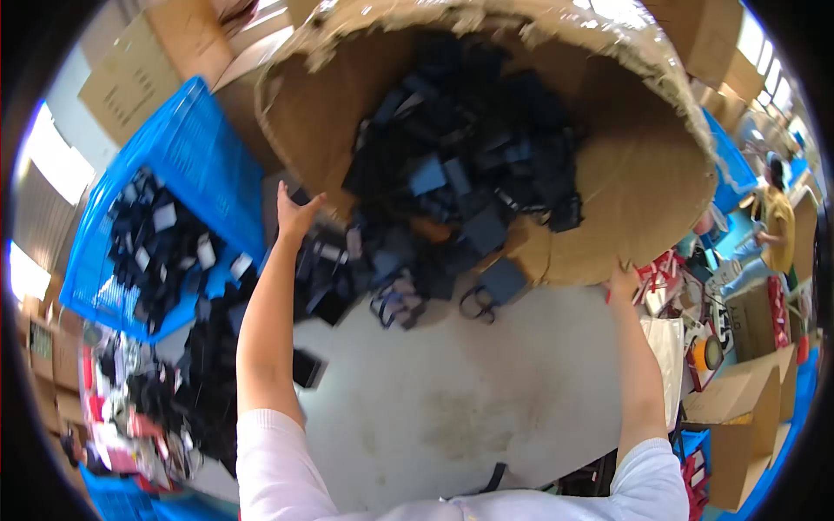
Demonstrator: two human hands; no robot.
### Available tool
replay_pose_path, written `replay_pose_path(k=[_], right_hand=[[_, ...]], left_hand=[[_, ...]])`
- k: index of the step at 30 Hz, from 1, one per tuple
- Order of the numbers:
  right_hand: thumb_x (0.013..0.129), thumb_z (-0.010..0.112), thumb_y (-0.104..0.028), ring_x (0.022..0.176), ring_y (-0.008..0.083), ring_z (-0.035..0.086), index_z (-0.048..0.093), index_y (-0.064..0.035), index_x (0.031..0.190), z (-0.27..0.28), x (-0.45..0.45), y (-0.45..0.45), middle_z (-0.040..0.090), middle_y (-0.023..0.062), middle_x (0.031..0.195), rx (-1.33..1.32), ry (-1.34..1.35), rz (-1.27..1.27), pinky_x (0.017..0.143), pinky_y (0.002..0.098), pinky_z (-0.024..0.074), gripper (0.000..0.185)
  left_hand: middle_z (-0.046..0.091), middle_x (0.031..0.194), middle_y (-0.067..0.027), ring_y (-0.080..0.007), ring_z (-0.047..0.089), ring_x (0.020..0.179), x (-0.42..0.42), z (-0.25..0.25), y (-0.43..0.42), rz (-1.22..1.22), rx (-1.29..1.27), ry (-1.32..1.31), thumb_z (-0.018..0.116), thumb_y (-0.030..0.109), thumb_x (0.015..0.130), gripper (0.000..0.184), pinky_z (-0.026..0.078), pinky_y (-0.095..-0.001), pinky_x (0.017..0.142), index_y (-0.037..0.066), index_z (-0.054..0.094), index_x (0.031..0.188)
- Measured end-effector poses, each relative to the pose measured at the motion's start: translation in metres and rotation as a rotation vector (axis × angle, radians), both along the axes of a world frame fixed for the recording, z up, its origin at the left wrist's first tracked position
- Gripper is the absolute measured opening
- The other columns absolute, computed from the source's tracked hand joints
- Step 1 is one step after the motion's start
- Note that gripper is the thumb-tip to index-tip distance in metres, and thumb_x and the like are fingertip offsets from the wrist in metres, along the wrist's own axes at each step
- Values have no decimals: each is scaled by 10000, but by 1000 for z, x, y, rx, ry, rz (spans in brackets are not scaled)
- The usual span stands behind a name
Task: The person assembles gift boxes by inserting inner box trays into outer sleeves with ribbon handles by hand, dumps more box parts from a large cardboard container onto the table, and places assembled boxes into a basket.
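Observation:
A large cardboard box point(625, 234) with a torn rim lies tilted, its mouth facing me. Inside it is a heap of small dark blue and black boxes point(486, 143), some with straps, and part of the heap has slid out onto the grey table point(521, 356). At the box's left edge is my left hand point(298, 211), thumb and fingers spread apart; whether it touches the cardboard is unclear. My right hand point(624, 281) grips the lower right rim of the cardboard box, fingers partly hidden and blurred.
To the left, a tilted blue plastic crate point(213, 165) holds more small dark boxes. Dark items point(204, 373) pile up below it. Red and white goods, a tape roll point(708, 352) and an open carton point(738, 404) stand at right. A person in yellow point(777, 230) is farther off.

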State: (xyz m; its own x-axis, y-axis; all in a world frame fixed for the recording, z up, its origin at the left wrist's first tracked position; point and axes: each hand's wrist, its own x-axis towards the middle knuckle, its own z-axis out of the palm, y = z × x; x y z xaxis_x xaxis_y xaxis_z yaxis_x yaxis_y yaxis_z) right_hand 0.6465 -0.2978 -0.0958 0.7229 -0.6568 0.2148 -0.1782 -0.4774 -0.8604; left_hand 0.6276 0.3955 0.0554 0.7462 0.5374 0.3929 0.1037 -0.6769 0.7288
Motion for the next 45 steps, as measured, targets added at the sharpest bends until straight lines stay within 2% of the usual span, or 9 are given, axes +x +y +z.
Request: replay_pose_path(k=[1,4,7,13,22,25,30,39,45], right_hand=[[847,670,-294,736,242,662,645,18,974,-23,14,-16,685,108,826,73,-19,38,700,354,525,337],[814,677,-325,903,310,655,664,-8,939,20,2,-4,667,202,923,-69,265,29,762,400,488,341],[805,664,-244,878,330,656,659,-2,917,14,9,-17,662,209,887,-479,-55,195,733,416,486,267],[710,585,-21,776,363,606,635,8,883,59,-19,45,647,175,817,-467,-187,258,704,367,485,183],[756,624,-155,890,333,631,650,-4,898,62,-130,100,657,193,944,-872,-367,329,709,408,495,209],[763,670,-243,952,305,625,642,5,1015,74,-162,79,618,214,1111,175,469,257,781,405,497,355],[730,719,-326,1023,301,608,507,8,1243,-4,-237,92,580,222,1204,-56,401,575,862,376,487,648],[649,747,-479,1288,444,345,219,-39,1430,-37,-193,214,393,272,1374,-323,802,608,1075,446,304,1041],[544,857,-406,1009,252,620,602,39,1138,-27,-243,256,639,177,1112,-33,859,940,869,314,482,784]], left_hand=[[483,1340,-204,-269,536,1164,25,-1,-13,-169,-410,-251,809,259,691,816,455,-338,931,-17,406,1345],[671,1055,-168,-250,656,961,70,-14,-6,-85,-331,-185,767,198,738,457,514,-345,769,2,618,1123],[621,698,-238,-396,639,720,48,-17,-33,-89,228,-126,708,172,780,233,490,-404,606,-49,647,741],[621,705,-220,-319,655,665,-69,35,-133,-358,104,-209,651,123,809,147,465,-397,572,-15,616,772],[604,653,-220,-311,632,603,-85,37,-123,-161,79,-186,682,161,814,221,452,-374,556,-45,620,760],[601,658,-205,-233,648,622,-95,5,-94,-135,155,-231,680,160,808,211,465,-364,577,-42,620,788],[627,1163,-183,-243,620,1066,-178,-21,-57,-122,-35,-3,669,198,847,467,477,-306,877,-33,538,1231],[690,869,-71,-139,638,791,-414,-134,-120,-150,-475,385,623,135,869,216,497,-282,740,-10,664,1025],[699,939,-94,-137,648,860,-483,-161,-203,-116,-743,378,636,114,859,239,502,-271,773,-12,659,1061]])
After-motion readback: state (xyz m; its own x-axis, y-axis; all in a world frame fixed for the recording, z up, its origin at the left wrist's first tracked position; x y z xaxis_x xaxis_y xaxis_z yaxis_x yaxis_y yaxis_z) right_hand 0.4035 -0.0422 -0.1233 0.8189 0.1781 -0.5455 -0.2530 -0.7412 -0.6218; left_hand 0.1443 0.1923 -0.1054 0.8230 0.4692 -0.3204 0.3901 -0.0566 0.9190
